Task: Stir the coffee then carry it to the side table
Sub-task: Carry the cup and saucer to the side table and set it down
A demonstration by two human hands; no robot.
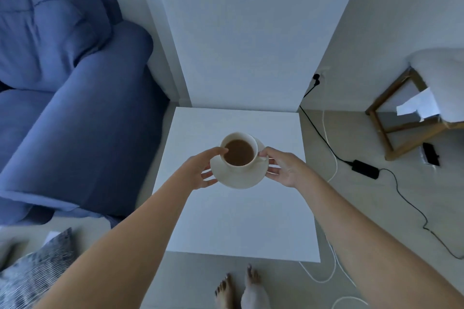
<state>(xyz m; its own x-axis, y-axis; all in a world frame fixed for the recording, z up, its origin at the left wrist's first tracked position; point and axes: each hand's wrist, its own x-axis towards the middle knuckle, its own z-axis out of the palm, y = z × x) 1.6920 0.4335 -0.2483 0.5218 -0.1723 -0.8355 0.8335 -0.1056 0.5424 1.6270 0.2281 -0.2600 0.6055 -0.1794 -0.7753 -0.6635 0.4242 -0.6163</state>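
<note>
A white cup (pixel 239 152) full of brown coffee stands on a white saucer (pixel 241 175). Both hands hold the saucer over the middle of the white side table (pixel 226 221). My left hand (pixel 200 170) grips the saucer's left rim, thumb on top near the cup. My right hand (pixel 283 168) grips the right rim, thumb by the cup's handle. Whether the saucer touches the tabletop I cannot tell. No spoon shows.
A blue sofa (pixel 75 108) stands left of the table. A white wall column (pixel 238 32) rises behind it. Black and white cables with a power brick (pixel 365 169) lie on the floor to the right, near a wooden stool (pixel 401 120). My bare feet (pixel 238 288) are at the table's front edge.
</note>
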